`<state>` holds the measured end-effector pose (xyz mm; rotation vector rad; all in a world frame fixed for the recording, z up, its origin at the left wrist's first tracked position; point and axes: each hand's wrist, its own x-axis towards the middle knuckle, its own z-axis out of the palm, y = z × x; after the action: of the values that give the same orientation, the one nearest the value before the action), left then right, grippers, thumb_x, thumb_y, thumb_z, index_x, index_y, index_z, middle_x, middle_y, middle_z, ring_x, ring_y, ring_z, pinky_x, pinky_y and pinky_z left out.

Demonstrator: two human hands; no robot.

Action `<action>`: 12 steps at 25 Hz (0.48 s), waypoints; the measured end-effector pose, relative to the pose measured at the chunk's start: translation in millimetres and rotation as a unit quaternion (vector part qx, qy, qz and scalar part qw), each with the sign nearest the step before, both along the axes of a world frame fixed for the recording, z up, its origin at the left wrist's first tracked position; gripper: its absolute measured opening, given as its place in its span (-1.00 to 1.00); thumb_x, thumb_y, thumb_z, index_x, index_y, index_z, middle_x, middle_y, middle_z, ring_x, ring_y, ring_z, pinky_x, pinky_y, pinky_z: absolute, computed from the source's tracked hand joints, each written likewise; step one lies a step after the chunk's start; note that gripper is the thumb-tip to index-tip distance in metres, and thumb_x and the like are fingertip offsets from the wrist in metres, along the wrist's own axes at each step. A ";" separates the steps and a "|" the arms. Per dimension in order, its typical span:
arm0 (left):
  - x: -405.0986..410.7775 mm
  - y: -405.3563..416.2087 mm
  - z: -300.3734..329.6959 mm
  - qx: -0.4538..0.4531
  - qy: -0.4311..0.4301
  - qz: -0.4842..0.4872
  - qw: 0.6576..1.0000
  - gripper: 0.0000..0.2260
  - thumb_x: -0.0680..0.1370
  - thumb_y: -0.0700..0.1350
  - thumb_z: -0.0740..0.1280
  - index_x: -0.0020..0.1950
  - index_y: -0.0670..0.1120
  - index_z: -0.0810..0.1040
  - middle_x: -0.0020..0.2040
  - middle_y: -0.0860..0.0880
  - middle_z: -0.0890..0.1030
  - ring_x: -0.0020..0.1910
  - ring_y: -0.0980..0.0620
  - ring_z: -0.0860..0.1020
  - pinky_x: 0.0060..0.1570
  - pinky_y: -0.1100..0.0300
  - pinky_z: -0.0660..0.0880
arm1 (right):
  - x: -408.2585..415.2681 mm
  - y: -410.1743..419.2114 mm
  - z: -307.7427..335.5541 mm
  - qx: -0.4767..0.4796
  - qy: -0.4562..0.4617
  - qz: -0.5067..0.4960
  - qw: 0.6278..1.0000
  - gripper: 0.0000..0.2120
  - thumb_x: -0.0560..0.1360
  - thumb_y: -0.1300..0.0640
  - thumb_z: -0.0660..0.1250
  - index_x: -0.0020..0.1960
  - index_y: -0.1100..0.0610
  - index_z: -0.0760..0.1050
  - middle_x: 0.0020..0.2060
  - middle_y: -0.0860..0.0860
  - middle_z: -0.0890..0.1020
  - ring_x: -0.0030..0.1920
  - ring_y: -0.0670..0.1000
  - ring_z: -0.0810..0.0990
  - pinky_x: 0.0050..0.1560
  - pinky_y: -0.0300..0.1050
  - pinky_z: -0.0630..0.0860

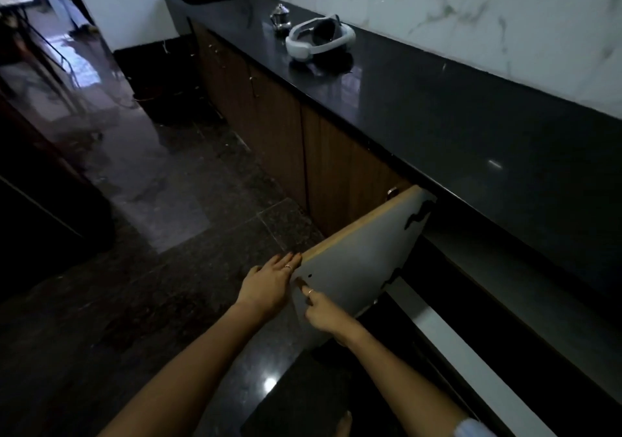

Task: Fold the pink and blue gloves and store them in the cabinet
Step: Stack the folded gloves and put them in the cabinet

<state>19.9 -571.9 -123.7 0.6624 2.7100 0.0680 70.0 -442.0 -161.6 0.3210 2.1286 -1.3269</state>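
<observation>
Gloves, pink & blue: not visible anywhere in head view, so can't tell if they're folded or already stored. Cabinet door [356, 261] stands swung open under the counter [471, 127]. Left hand [269, 285] lies w/ fingers straight on its outer edge; right hand [323, 308] pinches near the free edge on the pale inner face. Looks like opening or closing, which one I can't tell. Door: flat board, matte grey inside, wood-grain front. Counter: glossy black stone. White headset [319, 38] & small shiny metal pot [280, 16] sit further along.
</observation>
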 end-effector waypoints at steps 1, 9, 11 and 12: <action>2.4 4.2 0.1 -0.007 0.005 0.008 1.000 -0.46 0.62 0.03 0.06 0.56 0.08 -0.07 0.59 0.06 0.02 0.56 -0.02 0.03 0.45 -0.10 0.15 | 2.5 3.3 1.4 0.004 0.007 0.004 1.000 -0.38 0.53 0.26 0.09 0.53 -0.07 0.02 0.52 0.05 0.17 0.49 0.10 0.18 0.49 0.04 0.08; 86.0 35.5 22.1 0.025 0.029 0.000 0.999 -0.44 0.62 0.11 0.02 0.56 -0.04 -0.04 0.59 -0.04 -0.06 0.56 -0.08 -0.06 0.47 -0.12 0.07 | 96.9 72.0 33.6 0.025 0.065 -0.071 0.995 -0.36 0.51 0.41 0.04 0.53 0.05 0.07 0.55 0.01 0.08 0.52 0.02 0.12 0.54 -0.02 0.06; 97.9 58.3 34.7 0.032 0.015 -0.034 0.999 -0.45 0.62 0.12 0.02 0.55 -0.07 0.04 0.59 -0.05 -0.06 0.56 -0.09 -0.07 0.47 -0.13 0.08 | 129.4 106.3 49.1 0.037 0.069 -0.118 0.990 -0.37 0.52 0.40 0.04 0.53 0.06 0.08 0.54 0.05 0.14 0.39 0.00 0.35 0.39 -0.10 0.32; 105.3 77.4 43.2 0.036 0.006 -0.056 0.998 -0.46 0.63 0.12 0.03 0.54 -0.09 0.08 0.59 -0.06 -0.05 0.56 -0.10 -0.07 0.47 -0.14 0.08 | 150.2 125.6 59.1 0.042 0.074 -0.147 0.986 -0.38 0.52 0.38 0.05 0.53 0.05 0.08 0.53 0.06 0.17 0.30 -0.02 0.43 0.26 -0.19 0.39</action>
<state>125.2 -494.5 -80.6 0.8375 2.6868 0.1338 220.2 -316.4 -102.5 0.6075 2.3341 -1.4640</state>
